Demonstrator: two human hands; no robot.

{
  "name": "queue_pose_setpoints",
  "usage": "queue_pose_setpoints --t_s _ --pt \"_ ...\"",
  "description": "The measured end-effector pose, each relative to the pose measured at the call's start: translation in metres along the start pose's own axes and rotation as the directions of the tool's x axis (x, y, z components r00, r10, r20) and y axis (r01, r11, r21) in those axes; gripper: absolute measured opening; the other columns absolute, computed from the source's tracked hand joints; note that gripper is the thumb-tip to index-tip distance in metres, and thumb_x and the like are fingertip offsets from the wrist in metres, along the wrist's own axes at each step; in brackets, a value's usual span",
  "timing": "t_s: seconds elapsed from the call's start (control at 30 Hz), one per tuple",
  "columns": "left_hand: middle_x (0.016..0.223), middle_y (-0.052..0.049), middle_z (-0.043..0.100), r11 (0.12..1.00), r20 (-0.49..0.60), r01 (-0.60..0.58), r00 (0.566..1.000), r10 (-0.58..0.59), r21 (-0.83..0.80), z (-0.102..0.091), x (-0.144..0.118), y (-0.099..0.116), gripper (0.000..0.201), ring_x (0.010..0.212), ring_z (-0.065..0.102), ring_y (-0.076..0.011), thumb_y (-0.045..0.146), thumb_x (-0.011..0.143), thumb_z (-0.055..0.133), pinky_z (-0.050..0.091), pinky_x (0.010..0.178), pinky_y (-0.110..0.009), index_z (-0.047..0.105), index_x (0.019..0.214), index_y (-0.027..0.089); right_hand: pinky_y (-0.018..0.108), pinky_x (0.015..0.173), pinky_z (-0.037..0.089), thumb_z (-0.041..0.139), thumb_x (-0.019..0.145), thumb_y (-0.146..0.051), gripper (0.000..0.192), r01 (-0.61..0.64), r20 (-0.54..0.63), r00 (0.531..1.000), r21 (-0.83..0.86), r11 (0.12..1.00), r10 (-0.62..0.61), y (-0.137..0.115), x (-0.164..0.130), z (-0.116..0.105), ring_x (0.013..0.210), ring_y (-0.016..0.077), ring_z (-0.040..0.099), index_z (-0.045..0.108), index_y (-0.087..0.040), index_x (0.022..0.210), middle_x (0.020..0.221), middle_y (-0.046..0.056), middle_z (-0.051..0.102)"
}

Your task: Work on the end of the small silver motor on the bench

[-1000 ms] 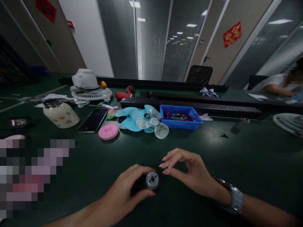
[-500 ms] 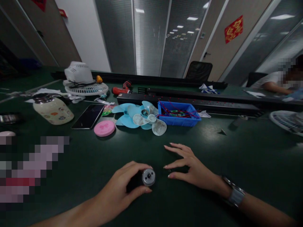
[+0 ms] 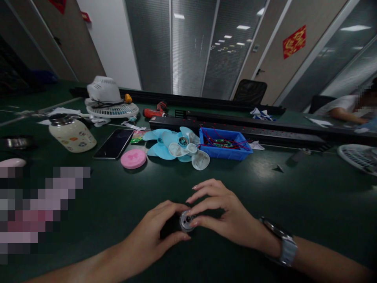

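Head view, left hand: left hand point(image 3: 153, 232) was wrapped round the dark body of a small motor point(image 3: 185, 221), fingers clamped on it, thumb below.
Head view, right hand: right hand point(image 3: 224, 216) was set against the motor's metal end face, fingertips point(image 3: 193, 224) pinched together at it (whether something tiny was held there could not be told).
Motor place: held low over the green table point(image 3: 294, 196), near edge, between both hands.
Handling: judged small, stiff and fairly dense for its size; the metal face looked smooth and likely slippery; best gripped round the cylindrical body, not the end.
Surface: dark green mat, matte, flat.
Nearby: blue fan blades point(image 3: 165, 146) and a clear one point(image 3: 194, 154) stacked mid-table, blue bin point(image 3: 225, 151) of red wires just beside, pink disc point(image 3: 133, 158), phone point(image 3: 114, 143), cream jar point(image 3: 71, 133), white fan housing point(image 3: 107, 100), red drill point(image 3: 154, 111).
Room: glass partitions with blinds, ceiling lights; another person's arm point(image 3: 343, 114) was resting far right.
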State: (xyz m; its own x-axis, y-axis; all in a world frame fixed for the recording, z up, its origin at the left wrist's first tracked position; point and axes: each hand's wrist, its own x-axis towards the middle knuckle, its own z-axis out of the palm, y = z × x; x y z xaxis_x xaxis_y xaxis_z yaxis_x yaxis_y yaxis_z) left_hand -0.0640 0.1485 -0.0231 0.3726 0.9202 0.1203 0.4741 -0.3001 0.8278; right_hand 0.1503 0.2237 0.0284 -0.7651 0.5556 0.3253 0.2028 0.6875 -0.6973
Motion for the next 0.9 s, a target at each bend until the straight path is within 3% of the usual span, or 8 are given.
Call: queue_pose_setpoints --t_s 0.37,0.53,0.77,0.9 --pt "0.105 -0.003 0.064 1.000 -0.013 0.002 1.000 -0.003 -0.024 0.001 0.000 0.000 0.030 0.095 0.061 -0.0185 0.030 0.086 0.068 0.049 0.082 -0.031 0.058 0.114 0.024 0.036 0.095 0.043 0.078 0.077 -0.029 0.018 -0.051 0.036 0.998 0.118 0.992 0.047 0.008 0.001 0.012 0.111 0.0182 0.056 0.073 -0.027 0.094 0.104 -0.001 0.071" --pt "0.107 -0.003 0.064 1.000 -0.011 0.006 1.000 -0.007 -0.024 0.001 0.001 0.000 0.032 0.097 0.060 -0.0189 0.031 0.086 0.068 0.048 0.084 -0.032 0.057 0.116 0.025 0.034 0.091 0.045 0.082 0.072 -0.028 0.019 -0.063 -0.018 0.998 0.201 0.978 0.068 0.010 -0.001 0.013 0.104 0.0174 0.060 0.072 -0.023 0.087 0.100 0.000 0.072" --pt "0.105 -0.003 0.063 1.000 -0.015 -0.003 1.000 0.002 -0.022 0.002 0.000 0.001 0.030 0.094 0.060 -0.0182 0.030 0.087 0.067 0.048 0.082 -0.031 0.057 0.115 0.024 0.034 0.090 0.046 0.077 0.078 -0.026 0.013 -0.101 0.049 0.994 0.164 0.981 0.095 0.002 0.004 0.015 0.103 0.0169 0.060 0.075 -0.025 0.091 0.105 0.001 0.069" --pt "0.102 -0.003 0.063 1.000 -0.014 -0.005 1.000 0.005 -0.015 0.001 0.000 0.000 0.029 0.092 0.060 -0.0178 0.031 0.087 0.067 0.049 0.081 -0.031 0.058 0.112 0.023 0.036 0.090 0.044 0.075 0.081 -0.029 0.006 -0.072 -0.005 0.997 0.147 0.987 0.073 -0.001 0.007 0.013 0.102 0.0174 0.059 0.075 -0.026 0.086 0.101 0.000 0.070"
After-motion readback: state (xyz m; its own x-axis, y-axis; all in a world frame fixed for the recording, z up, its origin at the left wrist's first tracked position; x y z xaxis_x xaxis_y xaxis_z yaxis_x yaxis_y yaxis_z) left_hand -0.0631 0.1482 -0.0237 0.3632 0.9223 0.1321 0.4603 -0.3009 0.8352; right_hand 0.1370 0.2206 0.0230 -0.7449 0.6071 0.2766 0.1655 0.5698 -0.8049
